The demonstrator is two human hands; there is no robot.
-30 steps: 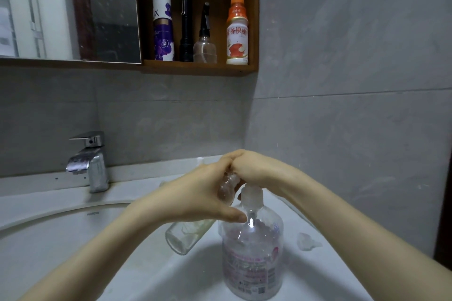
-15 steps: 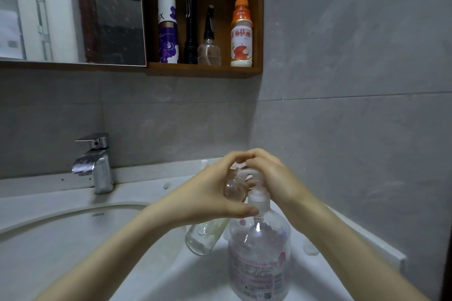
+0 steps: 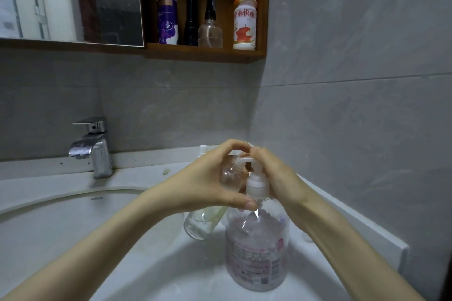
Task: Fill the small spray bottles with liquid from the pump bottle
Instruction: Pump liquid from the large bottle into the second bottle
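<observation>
A large clear pump bottle (image 3: pixel 256 252) with pinkish liquid stands on the white sink counter (image 3: pixel 151 264). My left hand (image 3: pixel 203 186) grips a small clear spray bottle (image 3: pixel 203 225), uncapped and tilted, with its open neck held up against the white pump nozzle (image 3: pixel 244 160). A little pale liquid lies in the small bottle's lower end. My right hand (image 3: pixel 276 176) is curled over the top of the pump head, behind the nozzle.
A chrome faucet (image 3: pixel 95 151) stands at the back left above the sink basin (image 3: pixel 61 222). A small white part (image 3: pixel 203 150) stands behind my hands. The wooden shelf (image 3: pixel 205 52) above holds several bottles. A tiled wall closes the right side.
The pump head has come up: its stem and nozzle now show under my right hand. My left hand keeps the small bottle at the nozzle. The view has shifted slightly.
</observation>
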